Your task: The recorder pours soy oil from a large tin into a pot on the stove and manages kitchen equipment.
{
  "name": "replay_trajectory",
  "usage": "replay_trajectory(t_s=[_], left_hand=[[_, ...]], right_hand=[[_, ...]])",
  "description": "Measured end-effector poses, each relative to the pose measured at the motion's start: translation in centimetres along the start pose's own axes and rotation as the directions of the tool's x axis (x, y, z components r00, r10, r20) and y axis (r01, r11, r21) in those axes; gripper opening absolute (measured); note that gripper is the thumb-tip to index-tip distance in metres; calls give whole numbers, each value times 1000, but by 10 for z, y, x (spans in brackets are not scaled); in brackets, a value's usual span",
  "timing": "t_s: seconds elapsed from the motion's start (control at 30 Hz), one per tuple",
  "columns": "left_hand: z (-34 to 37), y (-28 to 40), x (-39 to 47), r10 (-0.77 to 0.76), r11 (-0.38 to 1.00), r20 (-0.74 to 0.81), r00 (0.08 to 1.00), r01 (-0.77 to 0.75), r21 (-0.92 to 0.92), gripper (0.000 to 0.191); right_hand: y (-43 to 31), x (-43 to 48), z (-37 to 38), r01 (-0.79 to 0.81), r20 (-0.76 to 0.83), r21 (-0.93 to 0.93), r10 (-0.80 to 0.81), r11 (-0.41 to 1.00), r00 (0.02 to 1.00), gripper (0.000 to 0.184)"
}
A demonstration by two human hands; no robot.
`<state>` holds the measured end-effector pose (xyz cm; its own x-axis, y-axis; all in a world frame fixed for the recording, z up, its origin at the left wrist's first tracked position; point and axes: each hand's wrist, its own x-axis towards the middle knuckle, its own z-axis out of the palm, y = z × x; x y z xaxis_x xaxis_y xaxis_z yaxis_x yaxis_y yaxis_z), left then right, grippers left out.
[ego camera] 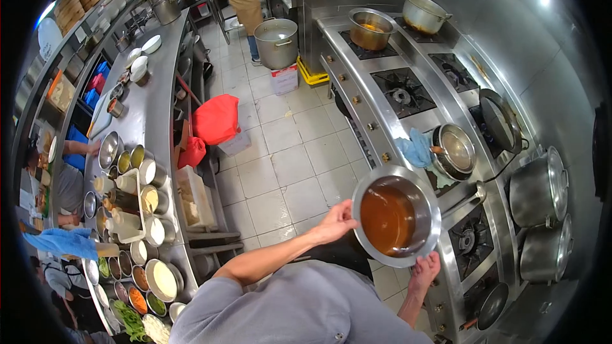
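A wide-rimmed metal pot [428,210] holding reddish-brown liquid is held level between both hands, close to the front edge of the gas range [406,91]. My left hand [337,222] grips its rim on the left, thumb and fingers pinched together. My right hand [425,267] holds the rim at the lower right. Just beyond the pot, a blue cloth [415,147] lies beside stacked pans [456,149] on the range. A ladle [478,193] rests to the right of the held pot, its handle running towards it.
More pots stand on the range: one with orange contents [372,31], a tall dented one [424,13] and lidded stockpots [536,191]. Left is a steel counter [160,64] with sauce and ingredient containers. A stockpot [276,44] sits on a box near a person [245,5]; red bags [216,118] edge the aisle.
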<state>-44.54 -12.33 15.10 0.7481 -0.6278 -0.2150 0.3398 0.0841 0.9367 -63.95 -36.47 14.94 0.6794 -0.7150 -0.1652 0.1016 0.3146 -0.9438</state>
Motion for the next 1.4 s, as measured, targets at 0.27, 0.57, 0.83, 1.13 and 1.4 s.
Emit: replay_trajectory(t_s=[0.27,0.57,0.83,1.13,1.4], left_hand=[[-153,17,-6,63,998,-320,945,-68,-3,19],[-287,86,37,24,1000,-569,822,-14,21,22],[-408,125,103,50,996,-633,773,-89,-30,25],[-556,167,196,67,993,-598,799,-109,-34,28],[-680,244,288,106,991,-483,869,-131,-19,19]], right_hand=[[62,65,161,-192,303,-36,194,981,933,27],[118,161,353,-284,487,-109,300,953,820,26],[133,244,516,-292,568,-172,337,941,751,25],[163,308,667,-243,542,-202,315,949,779,24],[173,339,796,-184,425,-127,221,975,878,23]])
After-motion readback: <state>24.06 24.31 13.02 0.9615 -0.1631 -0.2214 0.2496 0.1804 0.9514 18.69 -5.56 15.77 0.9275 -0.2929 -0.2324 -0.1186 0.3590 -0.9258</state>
